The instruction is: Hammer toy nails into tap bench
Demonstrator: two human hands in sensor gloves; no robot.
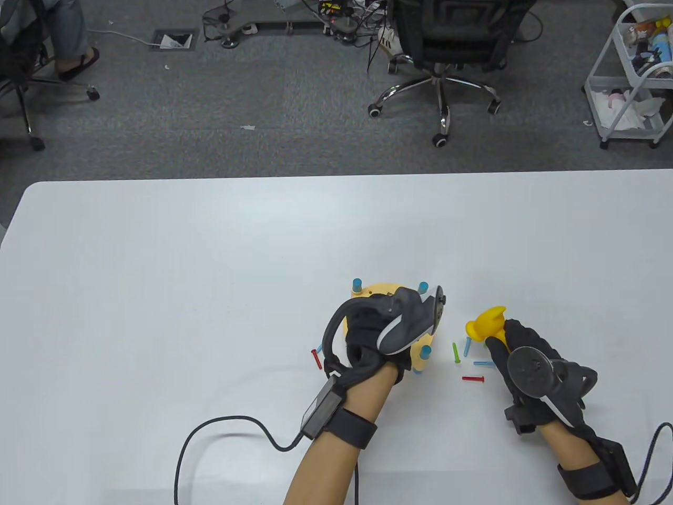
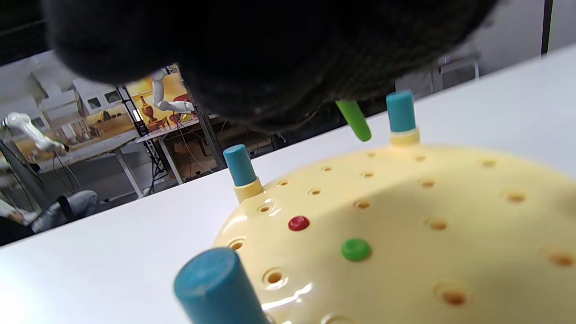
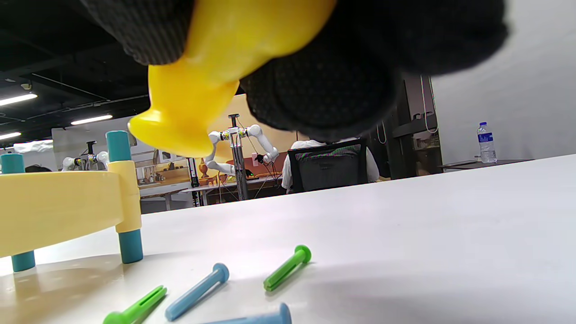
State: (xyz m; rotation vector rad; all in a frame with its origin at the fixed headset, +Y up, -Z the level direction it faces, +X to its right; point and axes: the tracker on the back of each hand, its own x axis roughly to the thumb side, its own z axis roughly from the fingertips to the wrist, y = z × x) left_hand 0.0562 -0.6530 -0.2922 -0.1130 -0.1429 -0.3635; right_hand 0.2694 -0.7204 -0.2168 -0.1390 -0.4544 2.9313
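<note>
The round yellow tap bench (image 1: pixel 368 290) with blue legs stands near the table's front, mostly hidden under my left hand (image 1: pixel 376 326). In the left wrist view the bench top (image 2: pixel 427 234) shows many holes, with a red nail (image 2: pixel 299 222) and a green nail (image 2: pixel 356 249) driven flush. My left hand holds a green nail (image 2: pixel 355 119) tip-down above the bench. My right hand (image 1: pixel 518 350) grips the yellow toy hammer (image 1: pixel 486 323), seen close up as hammer (image 3: pixel 211 76), raised above the table to the right of the bench.
Loose nails lie on the table: a red nail (image 1: pixel 316 359) left of the bench, and a green nail (image 1: pixel 456 353), blue nails (image 1: pixel 467 345) and a red nail (image 1: pixel 473 378) between bench and right hand. A black cable (image 1: pixel 231 428) trails from my left wrist.
</note>
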